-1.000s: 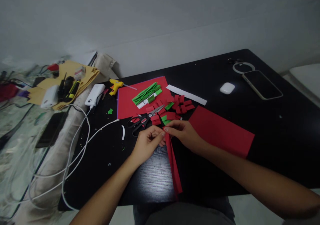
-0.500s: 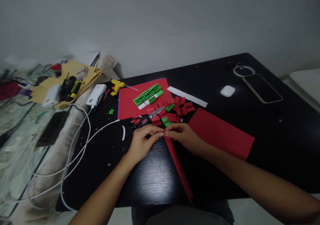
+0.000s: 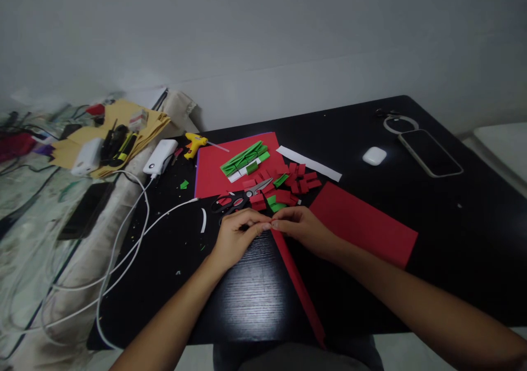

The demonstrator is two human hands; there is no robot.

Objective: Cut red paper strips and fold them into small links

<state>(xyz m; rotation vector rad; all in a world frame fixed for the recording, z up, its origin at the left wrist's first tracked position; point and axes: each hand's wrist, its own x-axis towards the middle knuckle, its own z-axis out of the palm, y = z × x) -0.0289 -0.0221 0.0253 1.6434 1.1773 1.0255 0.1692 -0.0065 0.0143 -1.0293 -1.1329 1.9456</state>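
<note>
A long narrow red paper strip [image 3: 297, 283] runs from my fingertips down toward the table's front edge. My left hand [image 3: 242, 232] pinches its far end between thumb and forefinger. Beside it, almost touching, my right hand [image 3: 302, 227] pinches the same end. Just beyond my hands lie black-handled scissors [image 3: 242, 196] with their blades a little apart. Small folded red paper pieces [image 3: 300, 178] are heaped around the blades, with a green paper piece [image 3: 276, 202] among them. To the right, a red paper sheet [image 3: 366, 225] lies partly behind my right forearm.
A red sheet [image 3: 212, 168] carries a folded green paper bundle [image 3: 246, 157]. Near it are a yellow glue gun [image 3: 195, 145], a white paper strip [image 3: 310, 162] and a power bank [image 3: 160, 157] with a white cable [image 3: 144, 238]. At right lie a white earbud case [image 3: 374, 156] and a phone [image 3: 430, 152].
The near end of the red strip has swung slightly to the right. Both hands keep their pinch in nearly the same place; the view has shifted a little.
</note>
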